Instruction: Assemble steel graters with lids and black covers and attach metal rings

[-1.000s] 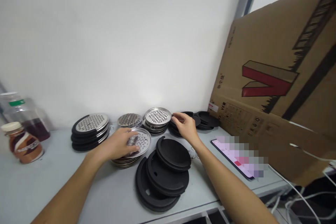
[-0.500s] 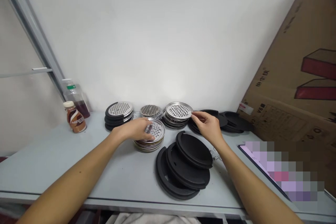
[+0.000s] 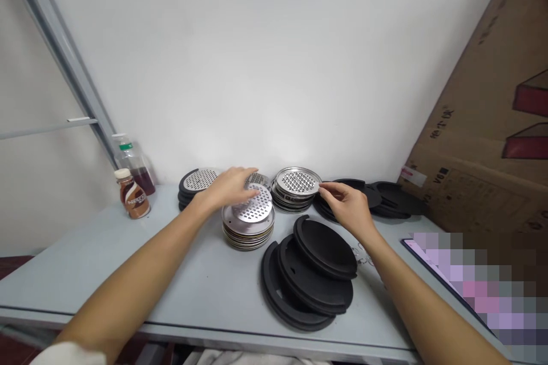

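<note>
My left hand [image 3: 231,187] has thumb and fingers about the upper edge of a shiny perforated grater disc [image 3: 253,208]. That disc leans tilted above a short stack of metal discs [image 3: 248,238], whose top plate shows a flat rim with a small hole. My right hand [image 3: 346,202] is closed in a pinch at the right rim of another grater disc [image 3: 297,181], the uppermost one on a second metal stack. Closer to me, several black round holders [image 3: 319,274] with raised partial rims lie overlapping.
Black holders topped by a perforated disc [image 3: 201,179] stand back left. More black holders [image 3: 394,199] lie back right, beside a large cardboard box [image 3: 462,154]. A brown drink bottle [image 3: 133,197] and a clear jug [image 3: 139,171] are at left. A blurred flat screen [image 3: 454,285] lies right.
My left hand has tilted the perforated disc up from its stack, uncovering the flat plate beneath. My right hand keeps its pinch at the rim. The whole view has shifted slightly.
</note>
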Motion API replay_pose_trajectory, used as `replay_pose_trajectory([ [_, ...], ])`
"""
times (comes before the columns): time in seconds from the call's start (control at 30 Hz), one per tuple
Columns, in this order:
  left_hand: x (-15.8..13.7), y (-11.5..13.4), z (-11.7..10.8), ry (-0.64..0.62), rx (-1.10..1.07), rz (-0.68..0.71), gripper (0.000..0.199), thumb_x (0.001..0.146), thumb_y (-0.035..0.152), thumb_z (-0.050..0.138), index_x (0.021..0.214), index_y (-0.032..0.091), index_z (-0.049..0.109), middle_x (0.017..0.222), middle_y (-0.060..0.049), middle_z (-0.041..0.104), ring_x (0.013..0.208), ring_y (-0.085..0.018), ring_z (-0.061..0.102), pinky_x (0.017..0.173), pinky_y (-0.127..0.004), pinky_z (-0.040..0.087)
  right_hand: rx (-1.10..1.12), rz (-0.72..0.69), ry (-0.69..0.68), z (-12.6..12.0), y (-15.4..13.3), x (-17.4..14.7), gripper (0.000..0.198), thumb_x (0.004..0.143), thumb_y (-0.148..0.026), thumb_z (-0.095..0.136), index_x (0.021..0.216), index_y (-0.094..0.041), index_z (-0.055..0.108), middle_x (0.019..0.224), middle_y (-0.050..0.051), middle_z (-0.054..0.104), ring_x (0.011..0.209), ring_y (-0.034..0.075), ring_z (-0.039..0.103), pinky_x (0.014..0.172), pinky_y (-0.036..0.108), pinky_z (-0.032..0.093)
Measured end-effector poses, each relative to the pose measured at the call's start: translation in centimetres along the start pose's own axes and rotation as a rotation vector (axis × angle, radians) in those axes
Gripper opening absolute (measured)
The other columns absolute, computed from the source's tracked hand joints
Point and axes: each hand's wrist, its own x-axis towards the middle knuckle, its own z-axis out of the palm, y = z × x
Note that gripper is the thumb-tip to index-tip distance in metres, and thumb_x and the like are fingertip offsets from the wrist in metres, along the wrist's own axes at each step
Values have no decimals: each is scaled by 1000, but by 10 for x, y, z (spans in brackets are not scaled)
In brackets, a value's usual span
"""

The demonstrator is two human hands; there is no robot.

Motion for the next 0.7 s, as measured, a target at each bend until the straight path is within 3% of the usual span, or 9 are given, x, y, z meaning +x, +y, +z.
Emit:
replay_pose_trajectory([
  [0.1,29,4,7,41,19,-44,52,87,42,56,131,14,57,133,-17,57,125,-33,49,105,-41,35,2,6,7,0,-1,1,24,82,-39,62,90,-21,75,90,7,76,79,24,72,78,36,57],
  [0.17,32,11,12,31,9,-35,51,87,48,55,126,15,61,129,-15,59,121,-31,52,103,-39,37,-6,7,7,-1,-1,1,23,81,-39,62,89,-21,75,89,6,76,78,24,72,77,35,57],
  [0.27,9,21,17,-76,2,24,60,76,61,64,124,25,63,128,-10,59,120,-31,52,99,-38,42,-17,3,10,-1,-2,1,21,81,-36,63,89,-21,75,89,6,77,79,24,72,79,36,56],
  [0.4,-26,22,20,-266,23,46,71,71,60,70,133,30,56,140,-11,50,127,-37,46,99,-46,42,0,-14,-19,-1,-5,-2,21,81,-35,62,89,-21,75,90,6,76,79,24,72,78,35,56],
  [0.7,-31,9,30,-197,21,92,62,77,55,67,132,28,56,143,-12,46,133,-34,40,107,-47,35,5,-45,-58,3,-3,-4,19,83,-35,61,90,-23,75,89,5,76,80,24,72,76,35,56],
])
